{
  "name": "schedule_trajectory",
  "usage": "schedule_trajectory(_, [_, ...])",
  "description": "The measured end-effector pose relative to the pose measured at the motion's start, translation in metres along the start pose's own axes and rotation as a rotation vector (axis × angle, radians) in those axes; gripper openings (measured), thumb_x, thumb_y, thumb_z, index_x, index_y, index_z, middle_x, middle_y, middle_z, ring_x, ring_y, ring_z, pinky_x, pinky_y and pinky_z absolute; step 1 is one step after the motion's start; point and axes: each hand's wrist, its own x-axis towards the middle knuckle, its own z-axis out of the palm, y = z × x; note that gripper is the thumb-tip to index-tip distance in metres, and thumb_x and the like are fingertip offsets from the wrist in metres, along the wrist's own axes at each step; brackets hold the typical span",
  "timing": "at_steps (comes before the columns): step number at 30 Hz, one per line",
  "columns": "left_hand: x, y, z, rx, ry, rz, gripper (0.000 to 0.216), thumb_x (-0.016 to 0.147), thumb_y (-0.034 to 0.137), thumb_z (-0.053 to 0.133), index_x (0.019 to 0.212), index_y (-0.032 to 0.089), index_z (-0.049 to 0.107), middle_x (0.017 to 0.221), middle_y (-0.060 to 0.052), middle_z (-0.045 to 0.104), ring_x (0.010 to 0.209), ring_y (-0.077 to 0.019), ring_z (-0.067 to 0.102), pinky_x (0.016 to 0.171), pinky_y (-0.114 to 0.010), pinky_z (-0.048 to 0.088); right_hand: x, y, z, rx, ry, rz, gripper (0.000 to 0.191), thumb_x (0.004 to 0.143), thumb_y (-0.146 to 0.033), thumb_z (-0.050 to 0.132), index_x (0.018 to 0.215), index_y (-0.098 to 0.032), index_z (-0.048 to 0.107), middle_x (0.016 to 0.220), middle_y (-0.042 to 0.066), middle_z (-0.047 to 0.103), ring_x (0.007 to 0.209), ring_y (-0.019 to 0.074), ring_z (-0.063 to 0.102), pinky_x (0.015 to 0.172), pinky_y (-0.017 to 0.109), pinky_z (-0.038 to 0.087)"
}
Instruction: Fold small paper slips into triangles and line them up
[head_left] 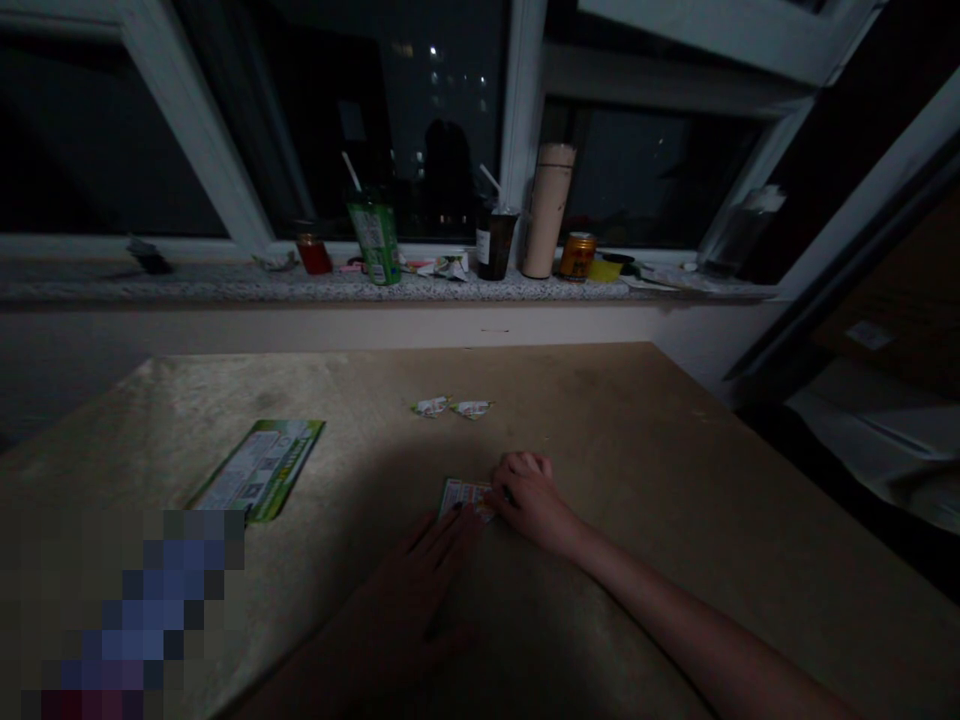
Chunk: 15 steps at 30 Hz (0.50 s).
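Note:
A small printed paper square [459,494] lies on the tan table [645,440] in front of me. My left hand [431,560] lies flat in shadow, its fingertips on the paper's lower edge. My right hand [527,497] is curled, its fingers pressing the paper's right edge. Two small folded paper pieces [452,407] sit farther back on the table, apart from both hands.
A green leaflet [262,468] lies at the left of the table. The stone windowsill [225,285] holds a green bottle [374,237], a red jar [313,254], a dark cup with a straw [495,242], a tall beige flask [549,210] and an orange can [577,256].

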Motion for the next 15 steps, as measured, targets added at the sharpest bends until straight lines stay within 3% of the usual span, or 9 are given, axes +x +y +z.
schedule_trajectory(4, [0.0026, -0.0039, -0.0003, -0.003, 0.027, -0.018, 0.075, 0.089, 0.04, 0.049, 0.148, 0.027, 0.005, 0.152, -0.003, 0.02, 0.136, -0.0259, 0.025, 0.11, -0.043, 0.026, -0.0002, 0.0006, 0.0016, -0.007, 0.006, -0.008, 0.011, 0.086, -0.027, 0.058, 0.078, -0.019, 0.055, 0.087, 0.003, 0.056, 0.094, 0.0197, 0.046, 0.085, 0.034, 0.027])
schedule_trajectory(15, [0.0037, -0.0004, -0.0006, 0.059, -0.029, 0.016, 0.078, 0.087, 0.044, 0.052, 0.148, 0.026, 0.007, 0.153, -0.003, 0.013, 0.138, -0.0259, 0.018, 0.112, -0.045, 0.016, -0.0004, -0.0002, 0.0015, -0.011, 0.028, -0.019, 0.012, 0.086, -0.025, 0.057, 0.077, -0.019, 0.052, 0.085, 0.003, 0.056, 0.091, 0.02, 0.047, 0.086, 0.036, 0.027])
